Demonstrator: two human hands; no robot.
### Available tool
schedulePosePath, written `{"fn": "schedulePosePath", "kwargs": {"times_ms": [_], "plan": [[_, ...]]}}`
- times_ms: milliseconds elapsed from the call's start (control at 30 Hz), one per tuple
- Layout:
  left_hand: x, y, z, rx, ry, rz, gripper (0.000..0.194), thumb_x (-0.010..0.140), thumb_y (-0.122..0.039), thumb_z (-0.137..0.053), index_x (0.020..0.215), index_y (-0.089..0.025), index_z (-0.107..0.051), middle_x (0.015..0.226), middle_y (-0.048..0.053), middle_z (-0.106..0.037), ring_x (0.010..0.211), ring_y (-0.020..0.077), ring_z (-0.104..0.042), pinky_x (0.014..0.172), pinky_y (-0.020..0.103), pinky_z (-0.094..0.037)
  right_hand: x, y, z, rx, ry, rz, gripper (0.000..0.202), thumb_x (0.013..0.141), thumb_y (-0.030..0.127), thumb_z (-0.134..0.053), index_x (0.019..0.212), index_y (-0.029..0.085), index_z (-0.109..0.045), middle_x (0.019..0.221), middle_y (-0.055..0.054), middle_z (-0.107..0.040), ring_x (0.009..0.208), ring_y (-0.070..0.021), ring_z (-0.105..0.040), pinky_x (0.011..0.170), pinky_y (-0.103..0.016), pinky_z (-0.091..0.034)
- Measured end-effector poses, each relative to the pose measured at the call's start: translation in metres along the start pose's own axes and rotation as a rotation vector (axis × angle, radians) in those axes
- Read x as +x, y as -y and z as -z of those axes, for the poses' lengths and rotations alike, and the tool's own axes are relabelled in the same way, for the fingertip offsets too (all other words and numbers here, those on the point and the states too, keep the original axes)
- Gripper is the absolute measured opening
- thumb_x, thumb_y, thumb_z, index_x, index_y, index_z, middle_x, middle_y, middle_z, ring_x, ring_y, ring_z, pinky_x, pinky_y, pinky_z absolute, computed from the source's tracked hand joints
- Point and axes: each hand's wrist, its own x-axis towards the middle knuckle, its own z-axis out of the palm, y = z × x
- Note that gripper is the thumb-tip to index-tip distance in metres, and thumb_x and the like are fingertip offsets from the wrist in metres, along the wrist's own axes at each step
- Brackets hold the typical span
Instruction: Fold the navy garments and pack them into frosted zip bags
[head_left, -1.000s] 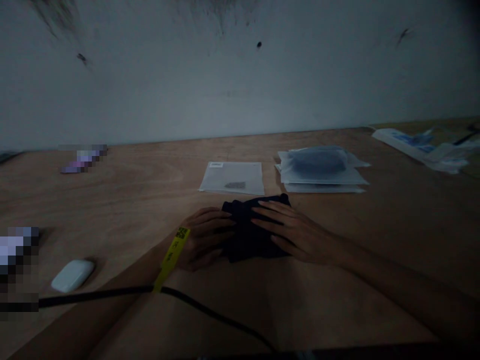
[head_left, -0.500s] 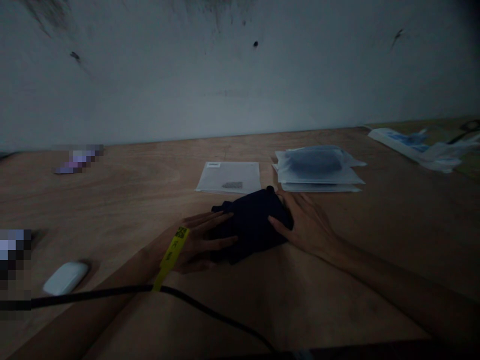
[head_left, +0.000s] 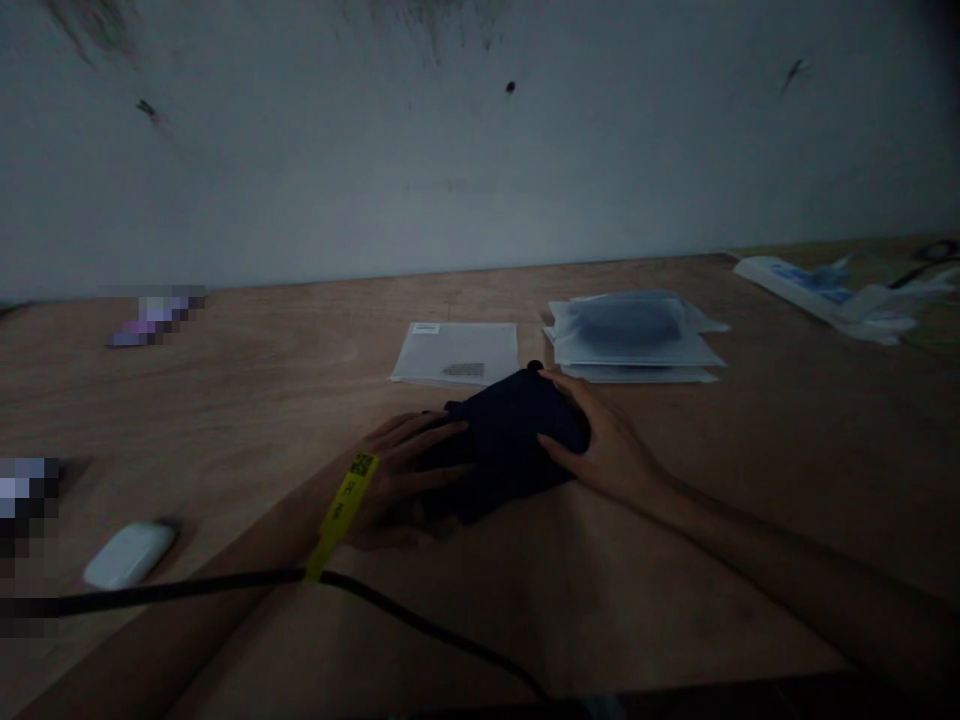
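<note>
A folded dark blue cloth item (head_left: 517, 440) lies on the wooden table in front of me, with a small round black piece (head_left: 535, 367) poking out at its far corner. What kind of item it is, I cannot make out in the dim light. My left hand (head_left: 397, 480) rests flat over its left part, fingers spread apart. Around its right end curves my right hand (head_left: 611, 425), thumb on the near side and fingers along the far edge. Just beyond the cloth is a flat frosted plastic pouch (head_left: 457, 350) with a white label.
Several filled frosted pouches (head_left: 630, 335) are stacked behind my right hand. A crumpled white and blue plastic bag (head_left: 825, 295) lies far right. At left is a white rounded case (head_left: 130, 555). A black cable (head_left: 427, 625) with a yellow tag (head_left: 345, 510) crosses the near view.
My right hand has tightened round the cloth's right end, its fingers more curled. The cloth's far right corner has shifted slightly away from me. My left hand stays nearly in place.
</note>
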Motion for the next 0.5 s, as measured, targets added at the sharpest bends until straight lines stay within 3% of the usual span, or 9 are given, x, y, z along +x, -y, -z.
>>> {"fn": "schedulePosePath", "kwargs": {"times_ms": [133, 267, 400, 500], "plan": [[-0.002, -0.004, 0.002, 0.023, -0.005, -0.039, 0.074, 0.092, -0.064, -0.050, 0.154, -0.029, -0.032, 0.160, 0.014, -0.031, 0.142, 0.0387, -0.036, 0.110, 0.057, -0.034, -0.002, 0.005, -0.002, 0.132, -0.062, -0.076, 0.069, 0.079, 0.022, -0.066, 0.144, 0.026, -0.041, 0.123, -0.010, -0.062, 0.107, -0.0265, -0.064, 0.091, -0.046, -0.055], [-0.004, -0.009, 0.001, 0.028, -0.051, -0.112, 0.069, 0.096, -0.058, -0.045, 0.155, -0.024, -0.031, 0.156, 0.016, -0.038, 0.134, 0.0327, -0.047, 0.108, 0.049, -0.038, -0.003, 0.004, -0.003, 0.089, -0.153, -0.165, 0.062, 0.079, 0.024, -0.066, 0.138, 0.026, -0.048, 0.103, -0.006, -0.066, 0.091, -0.0247, -0.067, 0.082, -0.043, -0.057], [0.000, -0.013, -0.001, 0.083, -0.121, -0.077, 0.052, 0.097, -0.045, -0.052, 0.144, -0.022, -0.048, 0.146, 0.014, -0.052, 0.127, 0.0315, -0.053, 0.103, 0.047, -0.042, -0.005, 0.008, 0.000, 0.012, -0.251, -0.118, 0.057, 0.083, 0.025, -0.065, 0.138, 0.027, -0.049, 0.107, -0.007, -0.067, 0.094, -0.0250, -0.068, 0.087, -0.045, -0.056], [0.005, -0.016, -0.002, 0.099, -0.154, -0.077, 0.044, 0.098, -0.040, -0.053, 0.138, -0.021, -0.054, 0.140, 0.014, -0.058, 0.122, 0.0300, -0.056, 0.100, 0.045, -0.045, -0.009, 0.017, 0.002, 0.027, -0.265, 0.025, 0.060, 0.084, 0.025, -0.067, 0.140, 0.028, -0.045, 0.114, -0.008, -0.067, 0.098, -0.0250, -0.068, 0.090, -0.044, -0.057]]}}
